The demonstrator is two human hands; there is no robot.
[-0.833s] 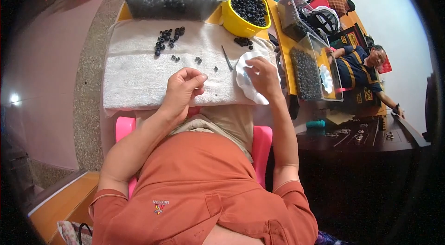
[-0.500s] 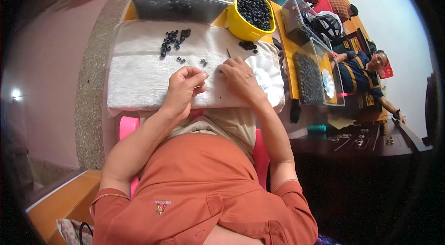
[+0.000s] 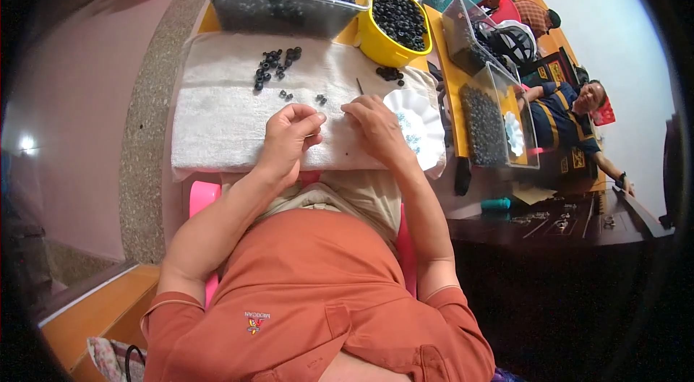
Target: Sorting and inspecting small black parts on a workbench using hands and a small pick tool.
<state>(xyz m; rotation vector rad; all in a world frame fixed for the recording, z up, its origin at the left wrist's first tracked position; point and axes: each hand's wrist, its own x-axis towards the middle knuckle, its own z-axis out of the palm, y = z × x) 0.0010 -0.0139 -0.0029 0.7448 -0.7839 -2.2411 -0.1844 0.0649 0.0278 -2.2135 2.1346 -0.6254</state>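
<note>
Behind the towel [image 3: 217,122], a wide box [image 3: 282,15] with beads stands on the tabletop [image 3: 207,23]; behind its right part stands a tub [image 3: 390,55], also with beads. On the towel, a bead group [image 3: 269,70] lies at the back, left of the middle. A bead pile [image 3: 390,74] lies at its back right, and a plate [image 3: 432,118] on its right end. The hands, left [image 3: 291,138] and right [image 3: 377,130], are over its front half.

Round black pieces [image 3: 279,68] lie loosely clustered on a white towel [image 3: 217,111], smaller dark bits [image 3: 321,99] scattered nearby.
</note>
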